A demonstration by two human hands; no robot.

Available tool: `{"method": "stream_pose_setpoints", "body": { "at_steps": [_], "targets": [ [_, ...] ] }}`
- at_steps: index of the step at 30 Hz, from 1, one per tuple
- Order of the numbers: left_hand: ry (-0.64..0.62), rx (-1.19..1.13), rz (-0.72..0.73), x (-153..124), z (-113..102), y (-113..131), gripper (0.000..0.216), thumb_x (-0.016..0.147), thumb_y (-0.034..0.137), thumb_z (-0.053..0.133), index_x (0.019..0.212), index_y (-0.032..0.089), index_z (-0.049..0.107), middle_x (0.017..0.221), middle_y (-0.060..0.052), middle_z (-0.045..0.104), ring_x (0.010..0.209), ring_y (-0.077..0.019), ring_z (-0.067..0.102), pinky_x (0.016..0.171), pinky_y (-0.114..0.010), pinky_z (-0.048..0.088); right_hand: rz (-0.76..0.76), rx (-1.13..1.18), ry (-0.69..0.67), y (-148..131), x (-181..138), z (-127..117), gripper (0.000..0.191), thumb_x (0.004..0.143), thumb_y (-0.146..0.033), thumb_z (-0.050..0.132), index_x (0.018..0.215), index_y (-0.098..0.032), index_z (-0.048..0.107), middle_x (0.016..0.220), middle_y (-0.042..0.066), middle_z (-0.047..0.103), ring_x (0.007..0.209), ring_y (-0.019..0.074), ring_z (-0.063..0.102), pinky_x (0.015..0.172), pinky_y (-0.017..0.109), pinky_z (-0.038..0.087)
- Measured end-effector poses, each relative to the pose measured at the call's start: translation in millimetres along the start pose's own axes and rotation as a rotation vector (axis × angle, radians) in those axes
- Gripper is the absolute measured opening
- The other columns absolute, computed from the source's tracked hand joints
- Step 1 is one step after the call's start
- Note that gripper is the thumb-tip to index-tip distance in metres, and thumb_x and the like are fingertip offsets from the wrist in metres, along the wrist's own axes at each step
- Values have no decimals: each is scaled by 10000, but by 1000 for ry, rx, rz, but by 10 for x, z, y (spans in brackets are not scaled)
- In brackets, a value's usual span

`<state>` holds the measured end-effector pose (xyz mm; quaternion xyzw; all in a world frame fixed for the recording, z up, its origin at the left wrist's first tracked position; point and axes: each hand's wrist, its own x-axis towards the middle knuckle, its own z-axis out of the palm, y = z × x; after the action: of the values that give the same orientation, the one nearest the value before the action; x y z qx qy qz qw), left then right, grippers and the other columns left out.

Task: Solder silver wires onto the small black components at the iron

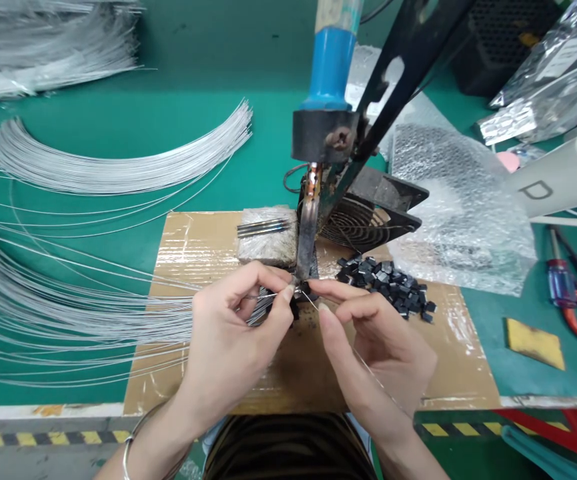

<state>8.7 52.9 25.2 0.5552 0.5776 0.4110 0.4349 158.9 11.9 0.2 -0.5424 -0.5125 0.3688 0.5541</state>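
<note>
Near iron tip (307, 245), curled L hand (238, 327) pinches wire (268, 295), R hand (375, 340) pinches thin strand (310, 301).

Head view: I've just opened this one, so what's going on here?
A person works bare-handed beneath a stand-mounted, blue-handled soldering iron that points down. The left hand seems to pinch a pale wire near the iron's tip; the exact contact is too small to tell. The right hand holds a thin wire between finger and thumb. Many white wires spread to the left, and a pile of small black pieces lies on the right.
</note>
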Motion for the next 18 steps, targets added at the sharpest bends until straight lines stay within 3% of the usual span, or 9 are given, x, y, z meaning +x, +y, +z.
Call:
{"method": "stream_pose_setpoints", "body": {
  "at_steps": [18],
  "targets": [
    [3, 31, 21, -19, -2, 11, 153, 863, 89, 704, 769, 209, 698, 858, 24, 767, 796, -112, 720, 669, -180, 540, -73, -44, 34, 33, -9, 36, 200, 894, -48, 732, 874, -238, 671, 1117, 72, 829, 1031, 232, 805, 896, 362, 650]
  ]
}}
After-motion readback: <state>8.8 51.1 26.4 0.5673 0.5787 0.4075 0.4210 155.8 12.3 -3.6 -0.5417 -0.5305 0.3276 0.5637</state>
